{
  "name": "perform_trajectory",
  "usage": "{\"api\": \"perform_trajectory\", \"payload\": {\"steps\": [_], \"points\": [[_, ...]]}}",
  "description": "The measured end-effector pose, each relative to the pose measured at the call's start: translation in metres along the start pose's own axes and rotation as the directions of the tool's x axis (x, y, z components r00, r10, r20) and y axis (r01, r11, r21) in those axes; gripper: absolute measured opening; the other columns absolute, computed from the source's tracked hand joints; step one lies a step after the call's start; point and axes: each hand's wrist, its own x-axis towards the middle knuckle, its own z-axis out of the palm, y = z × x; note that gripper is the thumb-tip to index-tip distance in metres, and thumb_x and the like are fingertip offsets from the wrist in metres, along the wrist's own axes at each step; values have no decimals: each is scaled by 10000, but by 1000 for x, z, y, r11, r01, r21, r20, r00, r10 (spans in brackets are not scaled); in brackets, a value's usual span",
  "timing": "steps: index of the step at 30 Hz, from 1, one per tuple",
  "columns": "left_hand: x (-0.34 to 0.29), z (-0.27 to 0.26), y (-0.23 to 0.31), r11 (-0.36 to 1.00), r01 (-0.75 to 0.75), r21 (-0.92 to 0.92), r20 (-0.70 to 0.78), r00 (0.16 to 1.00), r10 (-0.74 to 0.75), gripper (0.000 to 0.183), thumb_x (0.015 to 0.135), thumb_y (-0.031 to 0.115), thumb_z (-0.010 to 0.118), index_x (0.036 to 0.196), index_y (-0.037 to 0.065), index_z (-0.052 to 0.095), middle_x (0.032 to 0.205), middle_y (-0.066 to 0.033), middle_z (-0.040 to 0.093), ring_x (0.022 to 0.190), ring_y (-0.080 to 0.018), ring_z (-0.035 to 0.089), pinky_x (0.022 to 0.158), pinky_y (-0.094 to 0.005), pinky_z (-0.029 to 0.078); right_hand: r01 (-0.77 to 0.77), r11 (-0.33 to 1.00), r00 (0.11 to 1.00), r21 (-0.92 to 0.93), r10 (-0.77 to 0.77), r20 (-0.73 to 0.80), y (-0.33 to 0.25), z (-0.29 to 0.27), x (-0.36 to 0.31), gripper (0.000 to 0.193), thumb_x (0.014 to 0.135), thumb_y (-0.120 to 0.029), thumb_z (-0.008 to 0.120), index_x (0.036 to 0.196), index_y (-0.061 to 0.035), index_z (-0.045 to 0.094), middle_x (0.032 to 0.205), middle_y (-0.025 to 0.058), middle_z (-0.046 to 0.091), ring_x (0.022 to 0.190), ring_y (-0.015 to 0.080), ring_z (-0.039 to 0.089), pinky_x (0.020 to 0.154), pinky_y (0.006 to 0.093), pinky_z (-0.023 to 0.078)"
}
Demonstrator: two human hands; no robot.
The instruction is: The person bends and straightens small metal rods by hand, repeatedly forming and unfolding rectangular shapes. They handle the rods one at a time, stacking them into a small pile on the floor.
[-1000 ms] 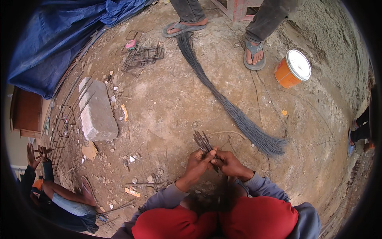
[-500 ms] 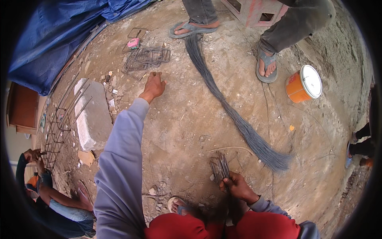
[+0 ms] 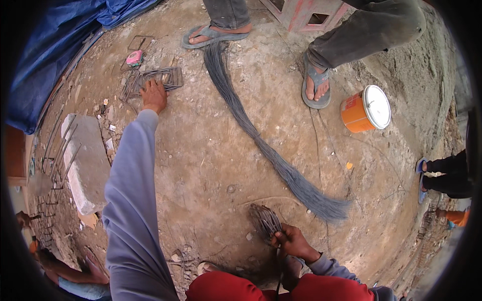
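The left hand (image 3: 154, 96) is at the near edge of a pile of bent metal frames (image 3: 163, 73) on the ground (image 3: 216, 165); I cannot tell whether its grip has closed. The right hand (image 3: 293, 242) grips a bundle of dark rods (image 3: 264, 219) near the grey wires (image 3: 283, 171).

No words or numbers can be read with certainty. Reddish printing stands on the side wall of the orange bucket (image 3: 355, 114), on the part facing left, below the rim of its white lid (image 3: 378, 107); the characters are too small and blurred to make out. The pink object (image 3: 134, 58) beside the wire frames (image 3: 168, 76) shows a paler patch, but whether that is a label cannot be told. A small white scrap (image 3: 112, 127) by the pale block (image 3: 89, 163) is likewise too small to tell whether it bears print.
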Motion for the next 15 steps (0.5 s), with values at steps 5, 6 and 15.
{"api": "perform_trajectory", "payload": {"steps": [5, 6, 15], "points": [[-34, -15, 13, 937, -172, -305, -148, 980, 132, 251, 890, 241, 661, 1066, 62, 681, 1085, -179, 615, 1110, -370, 571, 892, -520, 445, 115, 990, 993, -86, -113, 30, 12, -6, 5, 178, 1011, -129, 502, 913, -16, 599, 761, 54, 676, 717, 142, 655, 664, 311, 519], [-47, -27, 9, 912, -170, -374, -168, 979, 113, 223, 884, 214, 668, 1035, 52, 685, 1026, -185, 620, 1054, -372, 597, 849, -493, 467, 120, 991, 992, -67, -117, 46, 10, -5, 6, 177, 1012, -129, 502, 915, -17, 598, 760, 53, 673, 716, 141, 653, 665, 311, 519], [-172, -63, 44, 240, 188, -953, 74, 907, -414, 202, 962, 197, 650, 1012, 4, 676, 793, -99, 608, 624, -145, 510, 591, -331, 454, 137, 989, 989, 61, -140, 49, 14, 0, 6, 162, 1022, -116, 492, 923, -23, 581, 773, 19, 627, 682, 91, 594, 643, 262, 504]]}}
